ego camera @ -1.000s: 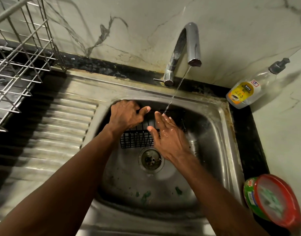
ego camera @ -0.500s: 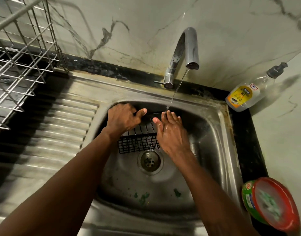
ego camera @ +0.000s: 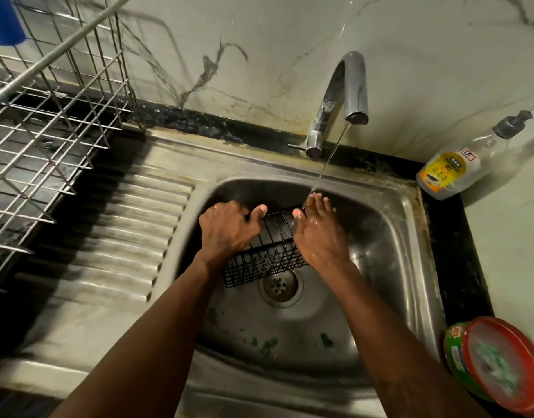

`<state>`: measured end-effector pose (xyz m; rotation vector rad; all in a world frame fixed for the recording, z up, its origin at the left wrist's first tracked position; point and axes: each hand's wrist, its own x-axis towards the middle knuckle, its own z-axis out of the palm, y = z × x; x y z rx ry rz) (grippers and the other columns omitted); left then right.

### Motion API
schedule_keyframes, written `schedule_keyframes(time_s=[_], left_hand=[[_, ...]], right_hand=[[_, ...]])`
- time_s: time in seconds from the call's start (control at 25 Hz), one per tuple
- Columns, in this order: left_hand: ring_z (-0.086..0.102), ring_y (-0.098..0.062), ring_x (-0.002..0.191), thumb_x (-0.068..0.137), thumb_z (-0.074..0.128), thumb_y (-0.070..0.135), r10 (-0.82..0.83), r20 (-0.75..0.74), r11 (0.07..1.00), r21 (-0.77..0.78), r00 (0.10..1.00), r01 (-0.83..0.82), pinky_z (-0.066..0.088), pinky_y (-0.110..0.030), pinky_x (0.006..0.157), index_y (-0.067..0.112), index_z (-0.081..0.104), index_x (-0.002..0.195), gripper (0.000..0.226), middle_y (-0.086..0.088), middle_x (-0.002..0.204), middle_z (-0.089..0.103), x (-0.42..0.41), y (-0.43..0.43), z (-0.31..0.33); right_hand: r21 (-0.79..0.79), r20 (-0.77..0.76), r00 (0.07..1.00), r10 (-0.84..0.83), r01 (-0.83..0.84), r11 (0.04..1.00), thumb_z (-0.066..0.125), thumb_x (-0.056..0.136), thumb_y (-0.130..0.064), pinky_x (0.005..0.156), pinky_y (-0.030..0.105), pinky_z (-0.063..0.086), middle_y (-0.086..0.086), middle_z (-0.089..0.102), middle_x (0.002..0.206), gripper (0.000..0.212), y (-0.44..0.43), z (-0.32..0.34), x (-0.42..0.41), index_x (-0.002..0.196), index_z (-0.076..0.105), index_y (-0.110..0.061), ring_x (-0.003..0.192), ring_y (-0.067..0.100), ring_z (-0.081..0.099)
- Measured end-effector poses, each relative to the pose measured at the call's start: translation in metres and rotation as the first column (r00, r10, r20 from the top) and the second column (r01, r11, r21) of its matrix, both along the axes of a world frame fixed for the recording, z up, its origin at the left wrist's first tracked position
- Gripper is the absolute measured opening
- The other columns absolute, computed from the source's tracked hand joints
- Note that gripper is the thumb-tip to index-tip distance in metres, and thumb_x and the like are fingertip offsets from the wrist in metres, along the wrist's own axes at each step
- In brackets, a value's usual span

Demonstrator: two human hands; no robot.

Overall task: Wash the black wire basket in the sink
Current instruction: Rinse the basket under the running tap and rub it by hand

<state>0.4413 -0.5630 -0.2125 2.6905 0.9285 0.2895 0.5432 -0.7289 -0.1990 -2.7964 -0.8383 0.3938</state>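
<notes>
Looking down from my head, the black wire basket (ego camera: 268,251) is inside the sink (ego camera: 410,236), tipped up against the back half of the bowl with its lower edge just behind the drain (ego camera: 279,285). My left hand (ego camera: 226,230) grips the basket's left end, fingers curled over the wires and thumb hooked on the top rim. My right hand (ego camera: 317,233) lies flat against the right end, wet, fingers straight and close together, holding nothing. The tap (ego camera: 350,82) at the sink's back edge is running, and a thin stream of water (ego camera: 332,155) lands at my right fingertips, by the basket's top rim. On the bowl's floor near the front edge lie a few green scraps (ego camera: 265,345). The ribbed drainboard (ego camera: 124,236) runs off to the left, and a steel dish rack (ego camera: 48,116) stands at its far left with something blue (ego camera: 3,19) at the rack's top corner. At the worktop's back right corner a clear pump bottle (ego camera: 449,173) with a yellow label leans over; I cannot tell how full it is. At the front right edge sits a green tub with a red lid (ego camera: 501,363), its contents a green blur.
</notes>
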Motion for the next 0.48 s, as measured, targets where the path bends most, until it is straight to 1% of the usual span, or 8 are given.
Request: schedule_keyframes(time_s=[0.08, 0.12, 0.16, 0.24, 0.28, 0.32, 0.4, 0.48], left_hand=[[0.067, -0.032, 0.080, 0.088, 0.035, 0.078, 0.005, 0.005, 0.998, -0.069, 1.000, -0.004, 0.047, -0.035, 0.069, 0.021, 0.060, 0.059, 0.069, -0.007, 0.070, 0.067, 0.000, 0.001, 0.002], [0.066, -0.032, 0.077, 0.087, 0.034, 0.080, 0.014, 0.018, 0.995, -0.099, 1.000, -0.012, 0.048, -0.035, 0.069, 0.021, 0.056, 0.055, 0.070, -0.006, 0.067, 0.065, 0.000, 0.003, 0.002], [0.065, -0.032, 0.075, 0.087, 0.033, 0.080, 0.030, 0.035, 0.992, -0.124, 0.999, -0.026, 0.048, -0.035, 0.068, 0.022, 0.052, 0.053, 0.071, -0.005, 0.063, 0.062, -0.001, 0.004, 0.002], [0.062, -0.032, 0.070, 0.088, 0.033, 0.080, 0.063, 0.064, 0.984, -0.171, 0.996, -0.051, 0.043, -0.033, 0.064, 0.020, 0.049, 0.051, 0.072, -0.004, 0.059, 0.056, -0.002, 0.003, 0.002], [0.060, -0.032, 0.065, 0.088, 0.034, 0.080, 0.071, 0.085, 0.978, -0.203, 0.994, -0.053, 0.039, -0.033, 0.060, 0.017, 0.047, 0.051, 0.075, -0.004, 0.055, 0.052, -0.002, 0.003, 0.002], [0.056, -0.031, 0.059, 0.088, 0.036, 0.080, 0.071, 0.127, 0.969, -0.244, 0.989, -0.038, 0.035, -0.034, 0.056, 0.012, 0.043, 0.050, 0.078, -0.004, 0.050, 0.048, -0.001, 0.002, 0.002], [0.047, -0.030, 0.047, 0.087, 0.039, 0.081, 0.067, 0.225, 0.945, -0.326, 0.972, 0.010, 0.034, -0.038, 0.051, 0.008, 0.034, 0.051, 0.082, -0.006, 0.043, 0.038, 0.000, 0.003, -0.001], [0.037, -0.027, 0.041, 0.090, 0.043, 0.078, 0.071, 0.307, 0.929, -0.368, 0.949, 0.050, 0.033, -0.039, 0.047, 0.008, 0.030, 0.052, 0.080, -0.006, 0.043, 0.031, -0.002, 0.006, -0.004]], right_hand=[[-0.012, 0.024, 0.997, 0.066, -0.066, 0.998, 0.020, 0.110, -0.038, 0.125, 0.040, -0.006, 0.004, 0.005, 0.168, 0.057, -0.015, -0.002, 0.004, 0.160, 0.011, -0.013, 0.155, 0.017, -0.002], [0.034, 0.028, 0.995, 0.097, -0.098, 0.995, 0.022, 0.110, -0.036, 0.126, 0.042, -0.005, 0.001, 0.008, 0.168, 0.054, -0.019, 0.000, 0.011, 0.160, 0.015, -0.016, 0.155, 0.015, 0.000], [0.147, 0.018, 0.995, 0.103, -0.105, 0.984, 0.026, 0.110, -0.034, 0.127, 0.043, -0.001, -0.001, 0.014, 0.167, 0.052, -0.022, 0.006, 0.016, 0.159, 0.020, -0.019, 0.154, 0.013, 0.004], [0.418, -0.054, 0.997, 0.063, -0.035, 0.908, 0.036, 0.109, -0.030, 0.125, 0.037, 0.020, -0.001, 0.029, 0.163, 0.047, -0.020, 0.018, 0.025, 0.155, 0.036, -0.020, 0.152, 0.013, 0.020], [0.498, -0.094, 0.995, 0.030, 0.021, 0.867, 0.041, 0.108, -0.030, 0.117, 0.029, 0.032, 0.000, 0.039, 0.158, 0.044, -0.018, 0.026, 0.029, 0.151, 0.043, -0.020, 0.145, 0.014, 0.033], [0.516, -0.128, 0.992, -0.011, 0.076, 0.853, 0.044, 0.107, -0.032, 0.101, 0.021, 0.041, 0.001, 0.048, 0.147, 0.038, -0.015, 0.033, 0.033, 0.143, 0.049, -0.022, 0.133, 0.016, 0.046], [0.439, -0.149, 0.983, -0.105, 0.161, 0.884, 0.047, 0.105, -0.038, 0.069, 0.019, 0.039, 0.002, 0.060, 0.117, 0.023, -0.006, 0.047, 0.038, 0.117, 0.057, -0.021, 0.103, 0.020, 0.058], [0.409, -0.068, 0.992, -0.107, 0.125, 0.904, 0.049, 0.103, -0.037, 0.061, 0.026, 0.033, 0.000, 0.059, 0.091, 0.023, 0.003, 0.059, 0.041, 0.092, 0.056, -0.018, 0.084, 0.019, 0.056]])
